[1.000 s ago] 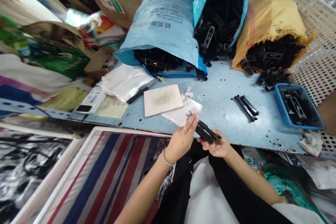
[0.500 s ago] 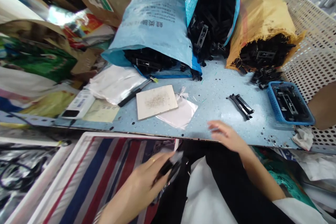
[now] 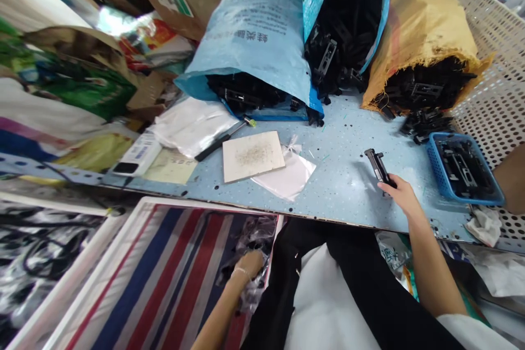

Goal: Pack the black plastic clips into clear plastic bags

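Note:
My right hand [image 3: 398,192] grips the near end of a pair of slim black plastic parts [image 3: 378,167], tilted up off the blue worktop with their far ends pointing away from me. Down inside a red, blue and white striped bag [image 3: 164,262], my left hand [image 3: 251,263] reaches among dark pieces in clear plastic wrapping [image 3: 258,232]. Its fingers are out of sight, so whether it holds anything is unclear. Right of my right hand, a small blue basket [image 3: 437,172] contains more black parts.
Blue sacks [image 3: 250,22] and a yellow sack [image 3: 426,16] spill black parts at the back. On the worktop lie a stained pale board [image 3: 253,156], white paper [image 3: 297,178], and a black-handled tool [image 3: 213,147]. A perforated cream crate [image 3: 488,76] stands right.
My right hand has moved right and taken hold of the black parts that lay on the worktop. My left hand, earlier gripping a plastic-wrapped black piece, has moved down into the striped bag.

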The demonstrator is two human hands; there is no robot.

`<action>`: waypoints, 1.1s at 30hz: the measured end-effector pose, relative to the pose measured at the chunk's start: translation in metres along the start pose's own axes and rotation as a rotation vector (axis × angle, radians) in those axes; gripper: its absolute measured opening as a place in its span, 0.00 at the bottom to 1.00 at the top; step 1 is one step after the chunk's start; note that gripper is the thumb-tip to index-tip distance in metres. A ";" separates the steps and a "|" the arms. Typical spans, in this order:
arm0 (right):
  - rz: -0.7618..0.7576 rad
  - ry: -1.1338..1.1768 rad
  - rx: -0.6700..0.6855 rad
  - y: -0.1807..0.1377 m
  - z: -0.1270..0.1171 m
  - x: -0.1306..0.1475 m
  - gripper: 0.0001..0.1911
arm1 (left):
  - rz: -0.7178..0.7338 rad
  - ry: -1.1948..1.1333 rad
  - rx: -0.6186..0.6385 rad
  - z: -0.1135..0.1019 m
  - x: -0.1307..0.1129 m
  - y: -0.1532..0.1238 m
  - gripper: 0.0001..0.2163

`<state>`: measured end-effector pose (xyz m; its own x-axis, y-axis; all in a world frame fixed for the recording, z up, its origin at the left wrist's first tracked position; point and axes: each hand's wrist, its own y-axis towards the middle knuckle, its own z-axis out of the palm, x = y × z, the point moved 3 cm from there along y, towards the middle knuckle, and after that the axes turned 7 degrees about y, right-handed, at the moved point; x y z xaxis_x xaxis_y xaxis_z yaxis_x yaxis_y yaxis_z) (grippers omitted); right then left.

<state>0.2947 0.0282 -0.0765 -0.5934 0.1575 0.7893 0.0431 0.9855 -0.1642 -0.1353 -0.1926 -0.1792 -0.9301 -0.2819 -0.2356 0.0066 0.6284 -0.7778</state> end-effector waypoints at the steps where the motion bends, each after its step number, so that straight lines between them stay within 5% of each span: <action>1: 0.024 0.177 0.026 -0.005 0.009 0.005 0.24 | 0.031 -0.036 -0.048 -0.017 -0.006 0.003 0.12; 3: 0.084 0.492 0.086 -0.014 0.034 0.018 0.26 | 0.170 -0.150 -0.281 -0.058 -0.032 0.008 0.16; 6: 0.164 0.801 0.221 -0.026 0.076 0.042 0.25 | 0.362 -0.207 -0.854 -0.119 -0.088 0.014 0.13; 7: 0.179 0.856 0.266 -0.030 0.086 0.049 0.24 | 0.384 -0.211 -0.913 -0.132 -0.104 0.020 0.11; 10: 0.191 0.924 0.362 -0.037 0.104 0.061 0.22 | 0.401 -0.283 -0.886 -0.159 -0.128 0.045 0.04; 14: 0.237 1.006 0.382 -0.042 0.108 0.061 0.20 | 0.386 -0.388 -0.795 -0.180 -0.106 0.069 0.06; 19: 0.322 1.182 0.478 -0.043 0.124 0.070 0.19 | 0.388 -0.548 -0.667 -0.182 -0.076 0.078 0.13; 25: 0.353 1.507 0.643 -0.027 0.180 0.122 0.16 | 0.386 -0.556 -0.722 -0.181 -0.081 0.074 0.04; 28: 0.214 1.419 0.513 -0.010 0.207 0.141 0.16 | 0.428 -0.443 -0.765 -0.185 -0.085 0.060 0.07; 31: 0.045 1.194 0.247 -0.004 0.205 0.139 0.17 | 0.436 -0.092 -0.891 -0.192 -0.083 0.043 0.15; 33: 0.051 1.156 0.311 -0.014 0.193 0.129 0.16 | 0.446 0.071 -0.945 -0.195 -0.081 0.038 0.21</action>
<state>0.0625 0.0230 -0.0860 0.4836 0.3165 0.8161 -0.2455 0.9440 -0.2206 -0.1320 -0.0041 -0.0761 -0.9333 0.1391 -0.3310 0.0933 0.9842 0.1504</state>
